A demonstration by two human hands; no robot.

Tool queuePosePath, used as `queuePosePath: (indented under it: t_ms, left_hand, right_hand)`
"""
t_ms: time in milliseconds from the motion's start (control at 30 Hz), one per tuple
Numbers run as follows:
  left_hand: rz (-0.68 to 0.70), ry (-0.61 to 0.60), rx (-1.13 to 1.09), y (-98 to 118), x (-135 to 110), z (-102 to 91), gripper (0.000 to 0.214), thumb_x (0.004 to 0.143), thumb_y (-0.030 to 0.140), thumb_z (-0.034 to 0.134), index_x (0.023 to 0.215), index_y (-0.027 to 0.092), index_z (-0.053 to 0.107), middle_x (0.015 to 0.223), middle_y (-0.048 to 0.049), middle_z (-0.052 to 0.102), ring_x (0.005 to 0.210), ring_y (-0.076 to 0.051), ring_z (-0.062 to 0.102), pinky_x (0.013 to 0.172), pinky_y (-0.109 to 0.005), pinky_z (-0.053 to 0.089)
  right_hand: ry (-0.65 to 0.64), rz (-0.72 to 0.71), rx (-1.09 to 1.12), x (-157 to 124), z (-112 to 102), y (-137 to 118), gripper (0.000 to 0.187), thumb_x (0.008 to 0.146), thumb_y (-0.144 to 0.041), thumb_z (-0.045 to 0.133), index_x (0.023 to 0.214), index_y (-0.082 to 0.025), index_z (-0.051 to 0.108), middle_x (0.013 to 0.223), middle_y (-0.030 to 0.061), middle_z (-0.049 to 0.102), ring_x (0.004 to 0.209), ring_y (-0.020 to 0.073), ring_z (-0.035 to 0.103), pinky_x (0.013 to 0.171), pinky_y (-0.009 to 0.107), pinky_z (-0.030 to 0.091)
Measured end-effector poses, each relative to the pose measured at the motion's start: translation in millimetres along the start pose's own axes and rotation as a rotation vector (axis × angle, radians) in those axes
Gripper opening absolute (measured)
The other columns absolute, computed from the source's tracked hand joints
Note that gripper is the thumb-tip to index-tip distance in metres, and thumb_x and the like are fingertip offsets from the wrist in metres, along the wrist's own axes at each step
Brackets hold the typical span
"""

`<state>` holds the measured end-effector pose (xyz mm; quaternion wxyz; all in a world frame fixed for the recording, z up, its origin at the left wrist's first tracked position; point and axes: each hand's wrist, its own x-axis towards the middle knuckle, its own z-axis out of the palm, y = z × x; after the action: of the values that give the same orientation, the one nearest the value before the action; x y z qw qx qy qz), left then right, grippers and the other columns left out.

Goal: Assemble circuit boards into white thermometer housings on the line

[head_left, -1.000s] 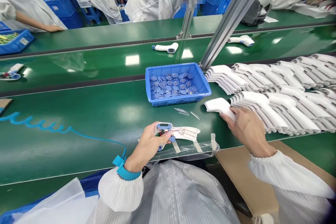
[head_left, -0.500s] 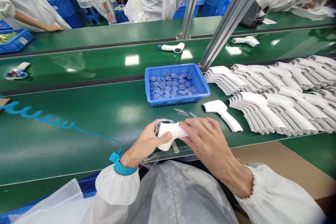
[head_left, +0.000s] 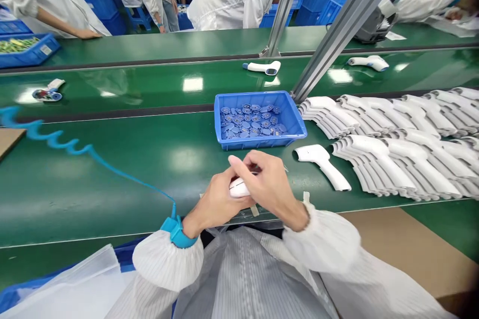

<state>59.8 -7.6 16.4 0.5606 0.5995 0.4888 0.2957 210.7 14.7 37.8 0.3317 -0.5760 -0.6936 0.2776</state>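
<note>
White shell [head_left: 238, 188] (mostly hidden) lies inside the grip.

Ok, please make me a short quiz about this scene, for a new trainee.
1. True or false: the left hand and the right hand together clasp one white thermometer body.
2. The blue bin holds: A) small blue round parts; B) screws; C) batteries.
3. Fill in: the blue wrist strap sits on the ___ wrist.
Key: 1 true; 2 A; 3 left.
</note>
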Motion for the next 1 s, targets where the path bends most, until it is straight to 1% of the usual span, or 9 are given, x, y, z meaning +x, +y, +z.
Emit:
queuePosePath:
  t_ms: [67,200,300,367,467,600,800,933,1000]
  left_hand:
    - [0.003,-0.059,0.052,-1,1,3.7,0.023,0.079,0.029,0.073,0.098,0.017,0.067,0.089,-0.0034,0.072,0.075,-0.019,0.062,0.062,-0.027,0.044]
    - [0.04,-0.03,0.281,-9,-2,11.3,0.013,0.081,0.03,0.067,0.075,0.018,0.066,0.069,-0.0042,0.067,0.058,-0.018,0.056,0.053,-0.029,0.036]
    - [0.078,0.06,0.42,-11,-4,14.2,0.011,0.08,0.029,0.064,0.085,0.019,0.068,0.07,-0.0056,0.068,0.056,-0.02,0.057,0.053,-0.029,0.033]
    - [0.141,0.038,0.474,-10,-5,14.6,0.014,0.081,0.024,0.061,0.092,0.018,0.068,0.075,-0.0072,0.07,0.059,-0.021,0.06,0.055,-0.03,0.033]
    - [0.232,0.009,0.545,-8,-3,16.4,0.016,0.08,0.017,0.057,0.092,0.016,0.067,0.076,-0.0096,0.071,0.06,-0.022,0.062,0.055,-0.031,0.033]
    - [0.236,0.077,0.661,-9,1,19.3,0.015,0.078,0.017,0.059,0.091,0.014,0.067,0.072,-0.0116,0.069,0.059,-0.025,0.063,0.056,-0.033,0.034]
    - [0.167,0.034,0.268,-8,-7,6.9,0.025,0.087,0.037,0.066,0.103,0.018,0.06,0.087,-0.0048,0.071,0.068,-0.019,0.063,0.057,-0.027,0.04]
    - [0.14,0.122,0.316,-13,-10,11.3,0.02,0.089,0.037,0.061,0.091,0.017,0.056,0.073,-0.0029,0.066,0.057,-0.015,0.057,0.051,-0.026,0.033]
    - [0.163,0.201,0.443,-16,-9,19.1,0.016,0.088,0.032,0.058,0.091,0.017,0.054,0.068,-0.0041,0.064,0.054,-0.017,0.057,0.05,-0.027,0.029]
  right_hand:
    - [0.14,-0.087,-0.18,3,19,-5,0.051,0.094,-0.041,0.055,0.05,-0.02,0.04,0.051,-0.0028,0.047,0.05,0.0093,0.037,0.054,0.029,0.026]
    - [0.193,-0.261,-0.331,3,33,-2,0.047,0.092,-0.024,0.048,0.048,-0.019,0.034,0.048,-0.0025,0.042,0.047,0.009,0.031,0.051,0.029,0.021]
    - [0.264,-0.296,-0.314,-1,28,-2,0.048,0.094,-0.021,0.045,0.048,-0.02,0.03,0.046,-0.0034,0.038,0.046,0.0085,0.029,0.05,0.029,0.022]
    - [0.284,-0.289,-0.337,-6,23,-6,0.048,0.097,-0.026,0.047,0.051,-0.02,0.034,0.049,-0.0034,0.042,0.049,0.0086,0.033,0.051,0.029,0.024]
    - [0.266,-0.332,-0.42,-10,21,-10,0.045,0.098,-0.03,0.052,0.055,-0.02,0.04,0.055,-0.0023,0.048,0.054,0.0099,0.039,0.054,0.029,0.025]
    - [0.313,-0.428,-0.382,-8,22,-7,0.046,0.096,-0.02,0.047,0.052,-0.02,0.032,0.05,-0.0023,0.042,0.051,0.0102,0.035,0.053,0.03,0.025]
    - [0.438,-0.169,-0.243,-5,10,-9,0.05,0.097,-0.03,0.047,0.051,-0.02,0.031,0.048,-0.0037,0.037,0.048,0.0088,0.031,0.053,0.029,0.024]
    - [0.23,-0.079,-0.278,-1,10,-6,0.05,0.098,-0.044,0.049,0.055,-0.018,0.054,0.054,-0.0015,0.055,0.053,0.0094,0.045,0.056,0.028,0.026]
    - [0.21,-0.067,-0.31,0,17,-3,0.054,0.098,-0.044,0.047,0.051,-0.018,0.057,0.05,-0.0011,0.056,0.05,0.0095,0.046,0.054,0.028,0.025]
